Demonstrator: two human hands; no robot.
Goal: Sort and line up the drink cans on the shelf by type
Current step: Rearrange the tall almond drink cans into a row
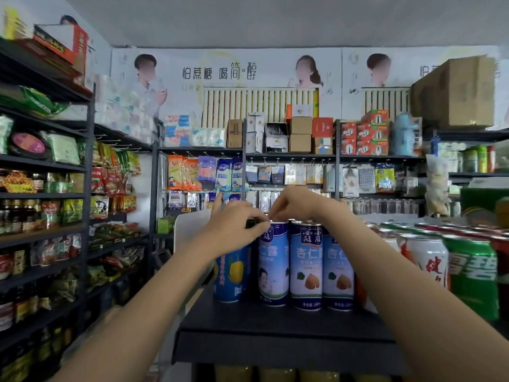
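Observation:
A row of drink cans stands on a black shelf [275, 329] in front of me. At its left end is a dark blue can with a yellow fruit [231, 274]; my left hand [237, 226] grips its top from above, index finger raised. Beside it stands a light blue almond-drink can [273, 268], and the curled fingers of my right hand [294, 206] pinch its top rim. Two more almond-drink cans [306, 267] [338, 271] follow to the right. Further right come a white can with red writing [429, 261] and a green can [473, 274].
More red and green can tops [440, 228] fill the shelf behind on the right. Dark racks of snack packets [55, 216] line the aisle on the left. A white chair back [190, 230] stands beyond the shelf's left end. Yellow bottles [234, 373] sit on the level below.

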